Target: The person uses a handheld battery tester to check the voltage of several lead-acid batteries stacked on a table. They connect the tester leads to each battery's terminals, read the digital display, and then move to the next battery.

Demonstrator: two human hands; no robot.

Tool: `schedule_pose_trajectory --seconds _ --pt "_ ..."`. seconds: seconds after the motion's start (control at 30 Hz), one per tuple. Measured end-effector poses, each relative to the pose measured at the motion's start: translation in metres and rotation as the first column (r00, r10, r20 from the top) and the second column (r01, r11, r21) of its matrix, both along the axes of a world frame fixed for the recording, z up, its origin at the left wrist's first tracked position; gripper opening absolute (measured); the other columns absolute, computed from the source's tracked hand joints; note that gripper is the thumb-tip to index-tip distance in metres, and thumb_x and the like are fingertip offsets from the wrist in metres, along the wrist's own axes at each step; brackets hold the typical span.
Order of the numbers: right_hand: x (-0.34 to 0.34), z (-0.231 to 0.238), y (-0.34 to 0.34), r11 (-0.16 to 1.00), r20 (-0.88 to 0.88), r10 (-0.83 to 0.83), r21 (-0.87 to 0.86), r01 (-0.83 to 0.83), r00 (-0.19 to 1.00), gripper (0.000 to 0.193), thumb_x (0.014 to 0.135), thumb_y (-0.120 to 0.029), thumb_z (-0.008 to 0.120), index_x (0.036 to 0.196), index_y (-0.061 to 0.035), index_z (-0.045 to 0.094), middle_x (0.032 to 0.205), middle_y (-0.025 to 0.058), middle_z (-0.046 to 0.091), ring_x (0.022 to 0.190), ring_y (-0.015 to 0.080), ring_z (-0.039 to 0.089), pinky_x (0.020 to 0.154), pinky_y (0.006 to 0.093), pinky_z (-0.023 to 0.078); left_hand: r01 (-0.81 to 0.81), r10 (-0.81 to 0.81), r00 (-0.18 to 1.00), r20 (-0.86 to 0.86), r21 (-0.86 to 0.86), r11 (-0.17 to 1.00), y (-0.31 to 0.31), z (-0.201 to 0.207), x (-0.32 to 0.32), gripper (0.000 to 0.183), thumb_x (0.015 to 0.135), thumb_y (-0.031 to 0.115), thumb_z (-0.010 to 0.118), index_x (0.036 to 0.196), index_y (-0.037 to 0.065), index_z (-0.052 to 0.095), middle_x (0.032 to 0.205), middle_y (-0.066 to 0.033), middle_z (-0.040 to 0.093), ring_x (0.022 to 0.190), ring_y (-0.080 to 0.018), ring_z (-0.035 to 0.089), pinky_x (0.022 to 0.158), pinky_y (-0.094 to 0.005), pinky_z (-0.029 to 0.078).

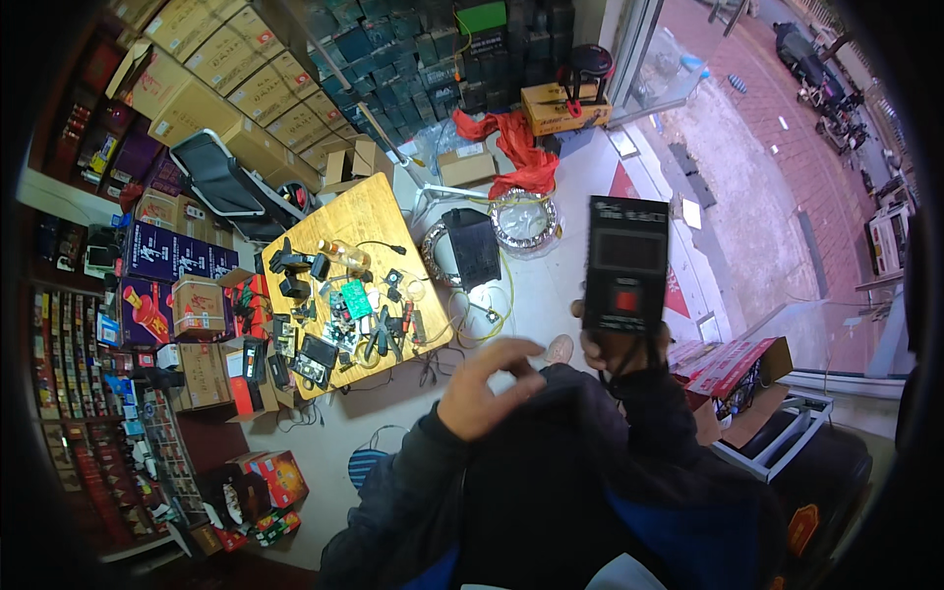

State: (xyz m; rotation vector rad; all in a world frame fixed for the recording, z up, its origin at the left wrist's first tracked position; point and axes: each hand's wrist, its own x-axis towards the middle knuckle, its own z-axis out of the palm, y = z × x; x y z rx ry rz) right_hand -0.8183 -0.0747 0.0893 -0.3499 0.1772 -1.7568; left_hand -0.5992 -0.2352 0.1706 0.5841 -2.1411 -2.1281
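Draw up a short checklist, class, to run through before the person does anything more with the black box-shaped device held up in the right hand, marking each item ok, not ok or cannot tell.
1. Right hand grips black device at its lower end: ok.
2. Device front faces the camera: ok.
3. Left hand free, fingers curled, holding nothing: ok.
4. Cable below the device clear of the sleeve: cannot tell.
5. Wooden table has bare space: not ok near the tools, ok at the far end.

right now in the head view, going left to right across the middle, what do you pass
shelves of boxed goods → wooden table strewn with tools → black box on the floor → left hand → black meter-like device held up by the right hand → open red carton
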Motion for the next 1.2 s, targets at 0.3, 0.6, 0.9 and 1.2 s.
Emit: schedule_pose_trajectory --seconds 0.3,0.6,0.9,1.2 --pt "-0.128 -0.018 0.0 0.976 -0.044 0.134 0.18 -0.124 0.99 0.08 0.085 -0.047 0.064 0.144 0.0055 0.05 0.13 0.0275 0.064 0.114 0.0448 0.064 0.094 0.0537 0.053 -0.01 0.07 0.996 -0.046 0.766 0.643 -0.001 -0.054 -0.208 0.072 0.091 0.023 0.077 0.15 0.004 0.038 0.12 -0.0131 0.064 0.09 -0.0201 0.068 0.07 -0.0345 0.059" --pt "-0.285 -0.046 -0.123 0.818 -0.272 0.144 0.574 0.041 0.952 0.034 0.093 -0.007 0.063 0.125 0.0056 0.061 0.121 0.0192 0.068 0.111 0.0329 0.068 0.094 0.0456 0.055 -0.238 0.543 0.818 -0.189 0.748 0.619 -0.113 -0.095 -0.315 0.054 0.093 0.02 0.071 0.14 0.003 0.053 0.129 -0.012 0.066 0.118 -0.0301 0.065 0.102 -0.0458 0.054" --pt "-0.454 -0.024 -0.193 0.721 -0.049 -0.429 0.584 0.374 0.902 0.008 0.097 -0.009 0.059 0.101 -0.0031 0.055 0.091 0.0055 0.058 0.077 0.0161 0.057 0.075 0.0311 0.051 -0.199 0.817 0.508 -0.273 0.885 0.42 -0.192 -0.058 -0.39 0.041 0.091 0.012 0.071 0.13 0.005 0.062 0.119 -0.0096 0.072 0.109 -0.027 0.07 0.089 -0.0443 0.06" --pt "-0.61 -0.046 -0.289 0.627 -0.092 -0.372 0.708 0.323 0.924 0.026 0.105 -0.027 0.059 0.111 -0.002 0.059 0.082 0.0035 0.058 0.057 0.0096 0.046 0.051 0.0243 0.038 -0.273 0.773 0.549 -0.316 0.807 0.524 -0.252 -0.042 -0.493 0.04 0.089 0.02 0.076 0.127 0.014 0.066 0.121 -0.0028 0.071 0.103 -0.0183 0.067 0.067 -0.0315 0.05"
